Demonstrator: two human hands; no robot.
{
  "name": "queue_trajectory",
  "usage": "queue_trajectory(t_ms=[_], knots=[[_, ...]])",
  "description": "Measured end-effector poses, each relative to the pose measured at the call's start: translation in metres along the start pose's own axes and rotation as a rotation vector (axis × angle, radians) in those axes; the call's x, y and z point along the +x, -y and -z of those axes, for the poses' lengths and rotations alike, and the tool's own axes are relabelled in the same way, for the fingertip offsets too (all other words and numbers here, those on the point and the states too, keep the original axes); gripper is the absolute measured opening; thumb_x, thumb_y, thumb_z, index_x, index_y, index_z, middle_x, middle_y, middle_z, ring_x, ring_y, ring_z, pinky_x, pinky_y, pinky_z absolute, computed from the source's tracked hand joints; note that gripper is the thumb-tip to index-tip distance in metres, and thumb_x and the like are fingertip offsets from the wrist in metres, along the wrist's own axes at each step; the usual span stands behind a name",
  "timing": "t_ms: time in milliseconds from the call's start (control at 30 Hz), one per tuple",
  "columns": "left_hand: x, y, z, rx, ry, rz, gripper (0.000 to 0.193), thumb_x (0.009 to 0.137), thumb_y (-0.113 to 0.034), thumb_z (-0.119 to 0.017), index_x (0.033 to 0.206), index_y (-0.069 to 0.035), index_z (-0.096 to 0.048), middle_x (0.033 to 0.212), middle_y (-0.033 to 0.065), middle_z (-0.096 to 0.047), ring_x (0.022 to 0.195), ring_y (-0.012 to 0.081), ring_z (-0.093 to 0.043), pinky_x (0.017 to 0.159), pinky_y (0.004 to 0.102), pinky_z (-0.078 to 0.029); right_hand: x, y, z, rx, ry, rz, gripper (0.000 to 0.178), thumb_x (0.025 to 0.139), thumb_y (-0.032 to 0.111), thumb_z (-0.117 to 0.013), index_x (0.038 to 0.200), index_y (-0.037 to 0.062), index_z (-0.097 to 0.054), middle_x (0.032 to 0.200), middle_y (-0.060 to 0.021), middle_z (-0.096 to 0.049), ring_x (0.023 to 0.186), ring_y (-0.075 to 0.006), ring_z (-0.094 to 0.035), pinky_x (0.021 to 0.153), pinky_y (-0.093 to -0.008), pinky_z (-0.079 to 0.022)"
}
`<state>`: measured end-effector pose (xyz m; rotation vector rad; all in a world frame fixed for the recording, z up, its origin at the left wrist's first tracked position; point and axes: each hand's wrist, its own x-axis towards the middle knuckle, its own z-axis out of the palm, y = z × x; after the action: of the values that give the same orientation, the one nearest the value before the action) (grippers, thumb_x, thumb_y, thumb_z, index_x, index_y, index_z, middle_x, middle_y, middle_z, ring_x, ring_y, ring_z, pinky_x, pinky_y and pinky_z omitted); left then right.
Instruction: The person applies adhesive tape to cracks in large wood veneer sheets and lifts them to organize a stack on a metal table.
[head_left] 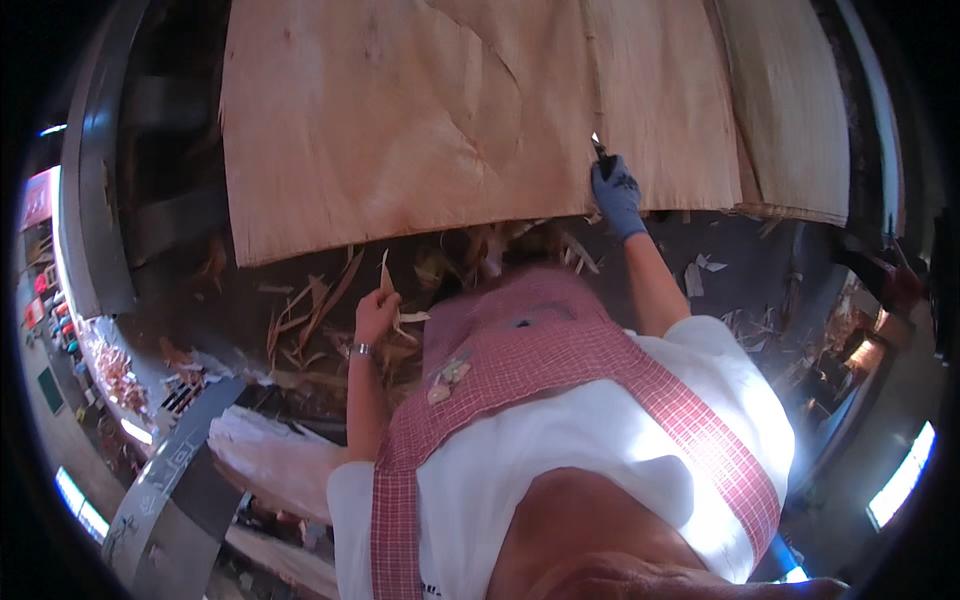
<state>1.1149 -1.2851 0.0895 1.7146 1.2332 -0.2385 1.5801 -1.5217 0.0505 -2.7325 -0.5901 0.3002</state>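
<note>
Broad sheets of thin wood veneer [360, 130] lie stacked before me, their near edge a little beyond my body. My right hand [617, 195], in a blue-grey glove with dark patches, is closed round the dark handle of a knife [600, 148]. The knife's bright tip touches or sits just above the veneer, by a lengthwise seam. My bare left hand [376, 315], with a metal watch band at the wrist, pinches a narrow veneer strip [385, 275]. It stays on the near side of the sheet's edge, apart from the stack.
Long wood scraps [315, 305] litter the space below the stack's near edge. At the left rises a grey metal post [100, 170]. More veneer pieces [270, 445] lie at the lower left, next to a grey metal beam [175, 470]. Shavings [115, 365] are heaped farther left.
</note>
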Motion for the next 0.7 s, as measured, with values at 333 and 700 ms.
queue_trajectory(t_ms=[333,700], knots=[[-0.115,0.348,0.112,0.660,0.261,-0.002,0.025,0.090,-0.031,-0.051,0.087,-0.013,-0.068,0.077,0.0125,-0.065,0.073,0.0297,-0.064,0.064,0.0428,-0.052,-0.088,0.046,0.047,-0.495,-0.362,0.259,0.037,0.095,0.040,-0.055,0.103,0.0046,-0.062,0.090,-0.0217,-0.068,0.082,-0.0420,-0.065,0.070,-0.0532,-0.050],[-0.105,0.494,0.340,-1.007,-0.675,0.500,0.022,0.088,-0.013,-0.044,0.085,-0.004,-0.063,0.061,0.0075,-0.056,0.048,0.0199,-0.056,0.039,0.0333,-0.045,-0.083,0.544,-0.156,0.752,0.001,0.151,0.029,0.097,0.032,-0.059,0.077,0.0124,-0.049,0.050,0.0007,-0.044,0.039,-0.0088,-0.042,0.037,-0.0287,-0.034]])
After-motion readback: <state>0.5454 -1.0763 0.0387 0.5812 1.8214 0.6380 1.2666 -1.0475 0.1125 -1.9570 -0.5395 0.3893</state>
